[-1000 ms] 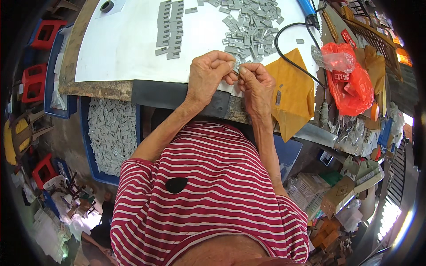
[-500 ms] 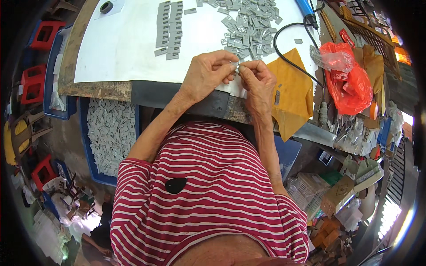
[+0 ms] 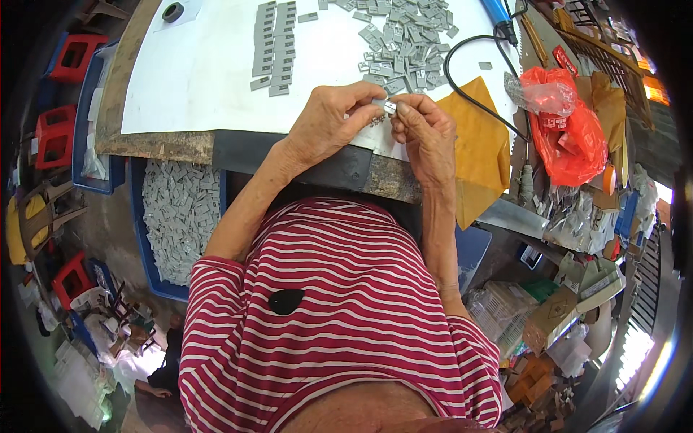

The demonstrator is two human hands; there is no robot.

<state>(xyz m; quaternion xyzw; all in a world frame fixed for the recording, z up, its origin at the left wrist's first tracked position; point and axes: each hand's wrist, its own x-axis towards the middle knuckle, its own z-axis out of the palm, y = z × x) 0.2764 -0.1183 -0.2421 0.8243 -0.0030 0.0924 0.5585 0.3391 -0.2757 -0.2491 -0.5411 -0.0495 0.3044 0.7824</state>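
1. A small grey piece (image 3: 390, 107) is held up just on the near side of the pile (image 3: 413, 32), probably there because loose pieces then lie within short reach.
2. The right hand (image 3: 427, 137) pinches the piece's right end between thumb and forefinger, leaving its upper face showing. The left hand (image 3: 336, 119) pinches at the other end, its fingertips hiding that part; gripping from both sides presumably steadies something so small.
3. The pile lies loose on white paper (image 3: 195, 83), whose plain surface likely makes grey pieces easy to spot.
4. Left of the pile, two rows (image 3: 275, 50) of similar pieces lie close together and face alike, seemingly to separate them from the loose ones.
5. Right of the pile, a black cable (image 3: 449, 65) curves from a blue-handled tool (image 3: 497, 13); nearer the person, a yellow-brown envelope (image 3: 480, 144) overhangs the desk (image 3: 119, 144).
6. Well left of the pile and below the desk top, a blue crate (image 3: 148, 252) contains many pale pieces, its walls keeping them together.
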